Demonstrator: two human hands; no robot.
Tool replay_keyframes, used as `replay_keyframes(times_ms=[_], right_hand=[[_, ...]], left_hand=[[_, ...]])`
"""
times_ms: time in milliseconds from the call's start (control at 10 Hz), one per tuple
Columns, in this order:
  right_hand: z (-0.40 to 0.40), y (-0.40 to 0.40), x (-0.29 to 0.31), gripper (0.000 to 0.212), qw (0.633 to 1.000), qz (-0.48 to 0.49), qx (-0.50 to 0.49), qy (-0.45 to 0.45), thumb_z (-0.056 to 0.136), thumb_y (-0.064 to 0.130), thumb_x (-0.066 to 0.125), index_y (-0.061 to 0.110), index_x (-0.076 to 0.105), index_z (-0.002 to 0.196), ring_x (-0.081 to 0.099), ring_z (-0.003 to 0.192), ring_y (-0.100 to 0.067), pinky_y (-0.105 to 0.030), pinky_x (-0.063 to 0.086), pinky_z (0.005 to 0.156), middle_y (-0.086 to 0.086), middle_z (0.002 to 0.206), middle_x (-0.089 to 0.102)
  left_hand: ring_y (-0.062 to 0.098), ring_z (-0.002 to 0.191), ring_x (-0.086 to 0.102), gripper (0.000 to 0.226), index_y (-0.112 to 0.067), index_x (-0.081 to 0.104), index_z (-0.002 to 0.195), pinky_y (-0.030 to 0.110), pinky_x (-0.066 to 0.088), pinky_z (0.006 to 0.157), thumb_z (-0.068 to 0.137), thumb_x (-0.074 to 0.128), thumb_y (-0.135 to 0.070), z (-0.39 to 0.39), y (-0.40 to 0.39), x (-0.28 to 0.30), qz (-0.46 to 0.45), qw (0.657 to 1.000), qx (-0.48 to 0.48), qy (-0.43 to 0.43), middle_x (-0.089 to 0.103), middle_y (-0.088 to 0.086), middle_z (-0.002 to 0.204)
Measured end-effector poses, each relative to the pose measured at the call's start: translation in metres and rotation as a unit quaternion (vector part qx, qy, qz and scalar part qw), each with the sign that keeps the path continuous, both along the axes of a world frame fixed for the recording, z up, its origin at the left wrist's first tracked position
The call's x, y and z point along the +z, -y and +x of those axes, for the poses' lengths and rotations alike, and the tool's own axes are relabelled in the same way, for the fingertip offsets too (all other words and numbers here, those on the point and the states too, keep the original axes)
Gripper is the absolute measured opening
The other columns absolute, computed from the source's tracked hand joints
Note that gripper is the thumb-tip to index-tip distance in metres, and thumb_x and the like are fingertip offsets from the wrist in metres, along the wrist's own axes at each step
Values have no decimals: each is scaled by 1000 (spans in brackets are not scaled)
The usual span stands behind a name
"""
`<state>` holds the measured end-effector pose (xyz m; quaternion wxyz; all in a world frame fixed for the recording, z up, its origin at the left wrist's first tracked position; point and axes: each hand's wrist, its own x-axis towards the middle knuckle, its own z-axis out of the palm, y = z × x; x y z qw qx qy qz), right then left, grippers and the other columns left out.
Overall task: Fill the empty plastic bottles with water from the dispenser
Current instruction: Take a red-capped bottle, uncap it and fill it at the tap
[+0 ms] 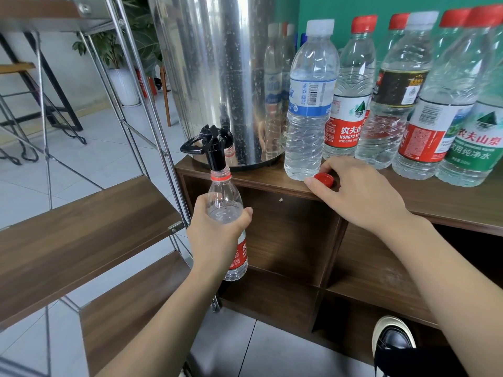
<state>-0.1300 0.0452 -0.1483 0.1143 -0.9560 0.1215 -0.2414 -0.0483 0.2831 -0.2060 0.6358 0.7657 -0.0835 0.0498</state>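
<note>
A steel water dispenser (217, 72) stands on a wooden cabinet (449, 202), its black tap (213, 148) jutting over the front edge. My left hand (217, 235) grips an uncapped clear bottle with a red label (226, 208), held upright with its mouth right under the tap spout. My right hand (356, 191) lies on the cabinet top and pinches a red bottle cap (324, 179) between thumb and fingers. A white-capped bottle with a blue label (310, 104) stands just behind the cap.
Several capped bottles (424, 104) line the cabinet top to the right. A metal-framed rack with wooden shelves (89, 229) stands close on the left, beside the held bottle. Open cabinet compartments lie below. My black shoe (393, 341) is on the tiled floor.
</note>
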Motion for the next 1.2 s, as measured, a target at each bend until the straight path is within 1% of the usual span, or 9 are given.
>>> replay_keyframes(times_ms=[100, 200, 500, 800, 1000, 1200], right_hand=[[0, 0, 0, 43, 1000, 2, 1, 1, 93, 68, 47, 27, 59, 98, 57, 88, -21, -37, 47, 72, 4, 95, 60], [0, 1, -1, 43, 1000, 0, 5, 5, 93, 68, 46, 27, 58, 95, 57, 87, -21, -36, 48, 71, 5, 93, 60], [1, 1, -1, 44, 1000, -2, 5, 3, 94, 69, 46, 27, 59, 97, 58, 87, -21, -37, 49, 72, 5, 94, 60], [0, 1, -1, 44, 1000, -1, 6, 3, 93, 69, 46, 27, 58, 96, 58, 86, -21, -39, 51, 73, 5, 93, 60], [1, 2, -1, 43, 1000, -3, 7, 5, 94, 68, 47, 26, 58, 96, 57, 87, -21, -36, 47, 71, 5, 93, 60], [0, 0, -1, 43, 1000, 4, 1, 2, 93, 67, 48, 26, 59, 98, 57, 89, -23, -38, 49, 74, 3, 95, 61]], left_hand=[[13, 108, 65, 55, -28, 58, 123, 35, 51, 90, 78, 90, -36, 0, 0, 0, 1, 1000, -1, 0, 66, -11, 114], [11, 106, 63, 54, -30, 57, 121, 34, 49, 89, 78, 90, -36, 0, 0, 1, 1, 1000, -3, -2, 64, -16, 111], [14, 108, 65, 57, -28, 58, 124, 34, 50, 89, 78, 90, -36, 0, 0, 0, 1, 1000, -1, -4, 66, -10, 115], [14, 108, 64, 57, -28, 58, 124, 35, 51, 90, 78, 90, -36, 0, 1, 1, 4, 1000, -1, -6, 66, -11, 114], [17, 110, 65, 58, -26, 58, 126, 40, 54, 97, 79, 90, -36, -1, 0, 2, 6, 1000, 0, -3, 66, -8, 117], [15, 108, 65, 55, -27, 58, 123, 38, 54, 93, 78, 90, -35, -1, 0, 2, 3, 1000, 1, -3, 67, -9, 115]])
